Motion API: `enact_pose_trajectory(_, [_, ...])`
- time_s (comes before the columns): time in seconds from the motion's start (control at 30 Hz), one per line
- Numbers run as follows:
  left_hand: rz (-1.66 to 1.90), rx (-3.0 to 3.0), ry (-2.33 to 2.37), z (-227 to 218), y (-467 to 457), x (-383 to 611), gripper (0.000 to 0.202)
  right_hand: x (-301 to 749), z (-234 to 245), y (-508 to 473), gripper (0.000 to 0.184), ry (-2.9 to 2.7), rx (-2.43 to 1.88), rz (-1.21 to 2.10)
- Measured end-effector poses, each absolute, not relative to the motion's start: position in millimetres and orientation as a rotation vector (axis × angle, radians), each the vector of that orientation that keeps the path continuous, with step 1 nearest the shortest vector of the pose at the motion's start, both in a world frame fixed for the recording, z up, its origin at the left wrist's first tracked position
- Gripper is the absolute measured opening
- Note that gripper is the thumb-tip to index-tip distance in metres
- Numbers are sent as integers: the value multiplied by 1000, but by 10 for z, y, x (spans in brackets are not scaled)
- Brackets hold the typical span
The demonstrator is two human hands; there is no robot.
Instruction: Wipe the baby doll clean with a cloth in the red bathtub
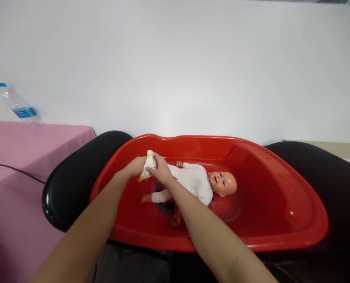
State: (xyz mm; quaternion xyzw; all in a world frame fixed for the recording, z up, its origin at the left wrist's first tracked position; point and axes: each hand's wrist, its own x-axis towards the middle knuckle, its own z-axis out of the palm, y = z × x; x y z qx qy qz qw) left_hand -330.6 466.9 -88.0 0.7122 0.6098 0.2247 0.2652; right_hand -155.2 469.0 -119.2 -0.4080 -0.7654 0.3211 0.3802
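Note:
A doll (192,181) in white clothing lies on its back in the red baby bathtub (266,192), its head toward the right. A damp-looking grey patch marks its chest. My right hand (161,169) is closed on a white cloth with yellow marks (149,162), near the doll's legs. My left hand (137,166) reaches into or behind that same cloth, so its fingers are hidden. One bare doll foot (146,198) shows below the cloth, apart from my hands. A dark item (164,207) lies partly under the doll.
Black rounded pads (71,184) flank the tub on both sides. At left stands a surface with a pink cover (30,137), a clear bottle with a blue cap (17,103) and a black cable (18,169). A white wall (177,70) rises behind.

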Motion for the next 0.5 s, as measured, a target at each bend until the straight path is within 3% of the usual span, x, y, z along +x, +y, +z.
enact_pose_trajectory(0.17, [462,2015,1746,-952,4744,-3281,37,-1306,-1445,4771,64,-2307,-1162,560])
enact_pose_trajectory(0.33, [314,2192,1666,-933,4735,-3164,24,-1438,-1481,4699,73,-2369,-1203,334])
enact_pose_trajectory(0.4, [284,2206,1694,-923,4730,-3149,17,-1465,-1430,4696,59,-2395,-1198,281])
enact_pose_trajectory(0.5, [290,2186,1706,-940,4743,-3163,23,-1410,-1339,4720,28,-2473,-1152,204])
